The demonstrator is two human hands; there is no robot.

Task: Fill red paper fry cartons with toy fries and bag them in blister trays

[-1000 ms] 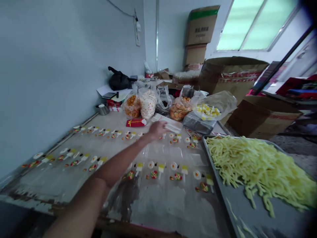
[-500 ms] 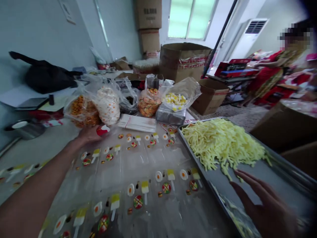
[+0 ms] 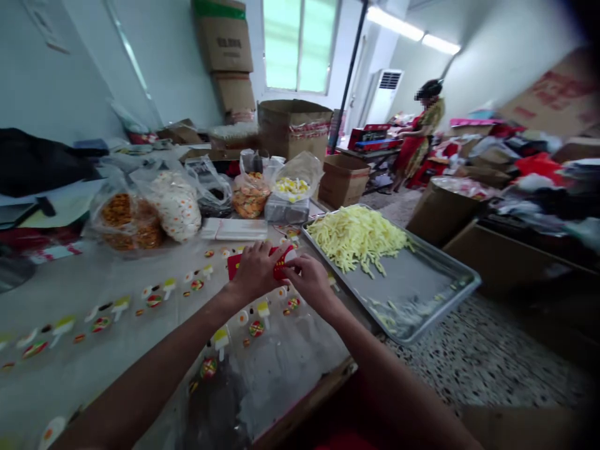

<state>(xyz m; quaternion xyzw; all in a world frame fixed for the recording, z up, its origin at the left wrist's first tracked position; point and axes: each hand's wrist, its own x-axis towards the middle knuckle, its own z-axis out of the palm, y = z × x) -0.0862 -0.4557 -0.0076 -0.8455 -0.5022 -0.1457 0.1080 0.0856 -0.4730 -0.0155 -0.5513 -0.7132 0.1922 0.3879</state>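
Note:
In front of me, above the table, my left hand (image 3: 253, 272) is closed around red paper cartons. One red carton (image 3: 279, 270) with yellow marks and a white end shows between my hands. Another red piece (image 3: 233, 266) sticks out on the left side of the same hand. My right hand (image 3: 309, 278) pinches the white end of the carton with its fingers. Beneath both hands lie clear plastic bags (image 3: 276, 350) in rows, each with small food-shaped pieces such as fried eggs, pizzas and yellow ice lollies. A metal tray (image 3: 398, 300) to the right bears a heap of pale yellow fry-like strips (image 3: 359, 234).
Behind my hands stand plastic bags of small pieces, including an orange-filled bag (image 3: 124, 219) and a white-filled bag (image 3: 175, 206). A bundle of white strips (image 3: 234, 229) lies before them. Cardboard boxes (image 3: 295, 128) stand beyond. A person (image 3: 417, 137) works at the back right.
My left hand has come from the bags at the back left to the middle with the red cartons. My right hand has left the tray and joined it. The view has swung right.

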